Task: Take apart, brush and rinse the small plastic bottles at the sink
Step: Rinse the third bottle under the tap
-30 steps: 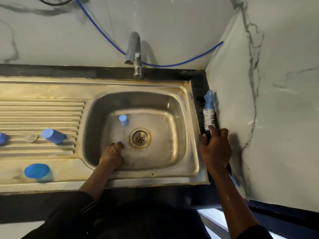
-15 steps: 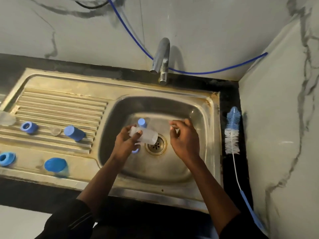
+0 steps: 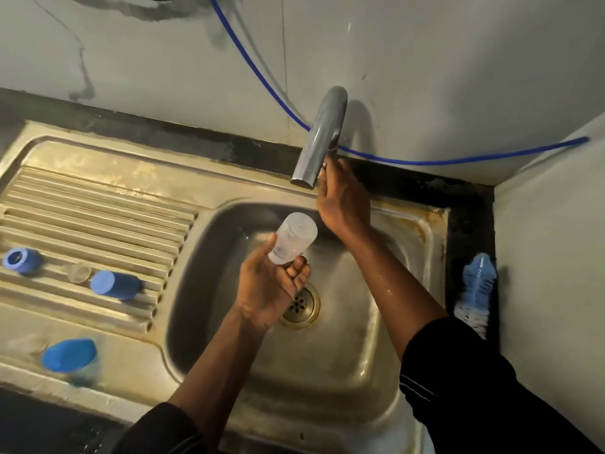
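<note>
My left hand [image 3: 268, 286] holds a small clear plastic bottle [image 3: 293, 238] above the steel sink basin [image 3: 357, 339], its base tilted up toward the tap. My right hand [image 3: 343, 198] reaches to the chrome tap [image 3: 322, 139], fingers at its base behind the spout; whether they grip the handle is hidden. No water runs from the spout. The blue-and-white bottle brush [image 3: 476, 290] lies on the dark counter at the sink's right.
On the ribbed drainboard [image 3: 98, 204] lie a blue ring cap [image 3: 21, 260], a clear disc [image 3: 78, 273], a blue cap [image 3: 114, 285] and a larger blue lid [image 3: 69, 355]. A blue hose [image 3: 458, 160] runs along the wall. A marble side wall [image 3: 550, 257] closes the right.
My left hand lifted the clear bottle from low in the basin up toward the spout. My right hand left the bottle and moved up to the tap. The view shifted closer.
</note>
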